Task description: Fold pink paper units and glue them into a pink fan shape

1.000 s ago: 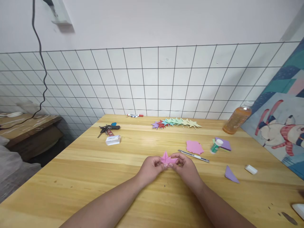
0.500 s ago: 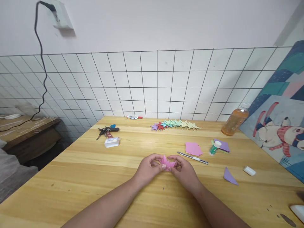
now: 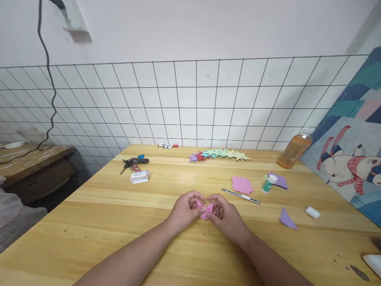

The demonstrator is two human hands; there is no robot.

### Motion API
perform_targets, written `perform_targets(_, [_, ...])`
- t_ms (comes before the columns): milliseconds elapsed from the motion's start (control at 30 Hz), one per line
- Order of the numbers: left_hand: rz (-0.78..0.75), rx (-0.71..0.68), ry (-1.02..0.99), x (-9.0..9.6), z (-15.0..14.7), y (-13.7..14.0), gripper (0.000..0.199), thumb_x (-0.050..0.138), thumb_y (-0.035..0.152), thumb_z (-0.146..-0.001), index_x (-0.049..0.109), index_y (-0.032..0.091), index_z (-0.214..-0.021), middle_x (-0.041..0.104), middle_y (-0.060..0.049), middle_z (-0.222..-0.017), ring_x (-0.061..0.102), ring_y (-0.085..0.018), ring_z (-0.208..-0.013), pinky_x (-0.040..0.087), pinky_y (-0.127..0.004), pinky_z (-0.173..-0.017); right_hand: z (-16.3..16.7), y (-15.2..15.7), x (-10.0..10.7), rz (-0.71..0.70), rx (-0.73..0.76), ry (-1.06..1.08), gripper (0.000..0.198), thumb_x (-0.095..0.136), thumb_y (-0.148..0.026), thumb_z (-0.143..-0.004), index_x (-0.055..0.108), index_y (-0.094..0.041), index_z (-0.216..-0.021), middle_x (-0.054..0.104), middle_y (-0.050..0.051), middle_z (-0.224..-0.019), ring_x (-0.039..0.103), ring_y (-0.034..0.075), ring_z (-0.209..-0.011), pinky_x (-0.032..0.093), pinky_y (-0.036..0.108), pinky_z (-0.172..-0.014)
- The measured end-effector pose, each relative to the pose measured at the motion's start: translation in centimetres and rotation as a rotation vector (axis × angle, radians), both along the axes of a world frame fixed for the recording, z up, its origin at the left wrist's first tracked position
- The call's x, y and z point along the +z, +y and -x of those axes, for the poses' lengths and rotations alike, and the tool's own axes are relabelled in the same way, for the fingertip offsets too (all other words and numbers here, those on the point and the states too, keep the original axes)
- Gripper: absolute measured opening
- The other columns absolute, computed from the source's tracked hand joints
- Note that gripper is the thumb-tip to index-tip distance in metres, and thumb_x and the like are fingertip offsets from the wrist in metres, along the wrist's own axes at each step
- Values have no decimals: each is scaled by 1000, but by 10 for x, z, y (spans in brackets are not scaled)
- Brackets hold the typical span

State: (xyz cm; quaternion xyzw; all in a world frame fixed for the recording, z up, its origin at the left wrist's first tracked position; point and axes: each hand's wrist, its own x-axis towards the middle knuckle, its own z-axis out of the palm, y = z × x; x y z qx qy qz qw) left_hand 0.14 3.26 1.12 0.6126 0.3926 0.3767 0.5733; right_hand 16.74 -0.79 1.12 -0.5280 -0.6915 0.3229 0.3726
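Between my two hands is a small pink folded paper [image 3: 206, 212] with pointed corners, close above the wooden table. My left hand [image 3: 188, 208] pinches it from the left, thumb in front. From the right, my right hand [image 3: 225, 214] grips its other side, and the forefingers of both hands nearly meet behind it. Fingers cover part of the folds. Just beyond my right hand lie a craft knife [image 3: 241, 196] and a stack of pink paper sheets [image 3: 242, 185].
A row of coloured folded paper pieces [image 3: 220, 154] lies near the tiled wall. To the right are a glue stick [image 3: 269, 184], purple paper [image 3: 279, 180], a purple folded triangle [image 3: 287, 219], an eraser [image 3: 312, 212] and a bottle [image 3: 295, 149]. Keys [image 3: 133, 162], a small box [image 3: 139, 177] and markers [image 3: 168, 145] lie left.
The pink paper has shifted slightly left and down, and its upright middle point no longer shows. My fingertips have come closer together behind it. The view has tilted slightly.
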Motion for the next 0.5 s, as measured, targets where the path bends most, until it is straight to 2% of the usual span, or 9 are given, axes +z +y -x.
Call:
perform_targets(67, [8,45,-1,3,8,8,34,68,27,-62,54,15,-90,58,2,-62,54,-11,-56,39,-20,-54,-14,2,7,-105,-68,-164,34,54,-25,-73,49,-23,-106,58,0,-81,52,13,-66,41,25,-61])
perform_targets(167, [-35,104,41,8,31,27,46,68,29,-62,51,16,-102,58,2,-66,54,-11,-58,38,-20,-55,-47,10,17,-232,-260,-437,21,48,-28,-78,57,-22,-96,61,3,-86,53,20,-84,39,32,-75])
perform_targets(233, [-73,178,96,9,47,40,49,67,31,-62,50,16,-105,55,4,-63,53,-10,-57,37,-20,-54,-70,17,19,-228,-343,-578,20,45,-28,-80,61,-22,-89,63,4,-89,53,22,-86,39,34,-76])
perform_targets(333, [-50,216,181,8,64,53,54,67,37,-61,49,16,-108,54,4,-58,52,-12,-54,35,-21,-51,-94,27,16,-224,-409,-687,25,42,-27,-81,64,-22,-92,65,4,-95,52,23,-91,38,35,-80])
perform_targets(500, [-79,283,251,0,68,59,52,65,37,-63,49,16,-108,54,4,-58,51,-12,-52,35,-21,-51,-105,38,6,-144,-447,-798,30,45,-32,-80,63,-23,-102,66,4,-99,52,25,-94,39,35,-79])
